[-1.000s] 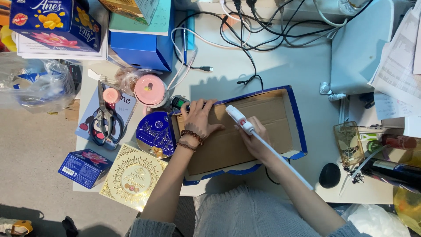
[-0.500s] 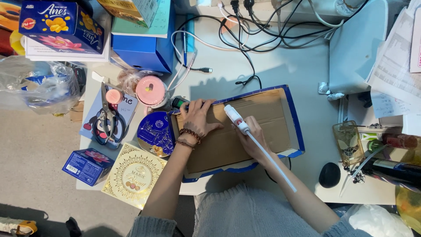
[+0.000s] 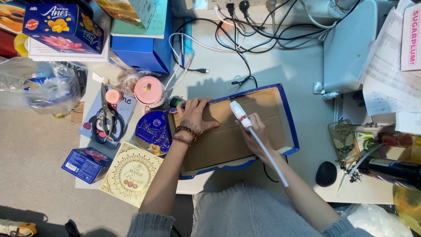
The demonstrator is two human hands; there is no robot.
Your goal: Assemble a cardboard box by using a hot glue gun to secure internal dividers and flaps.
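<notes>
Head view: flattened cardboard box [image 3: 237,131] w/ blue edges lies at table centre. Left hand [image 3: 193,116] pressed flat, fingers spread, on its 9 o'clock end. Right hand [image 3: 256,134] grasps white tube tool [image 3: 252,131], tip toward 11 o'clock. Round blue tin [image 3: 151,131] just beside box at 9 o'clock; scissors [image 3: 105,116] further out.

Flattened blue-edged cardboard box [image 3: 232,131] and white glue stick [image 3: 258,142] on desk.
</notes>
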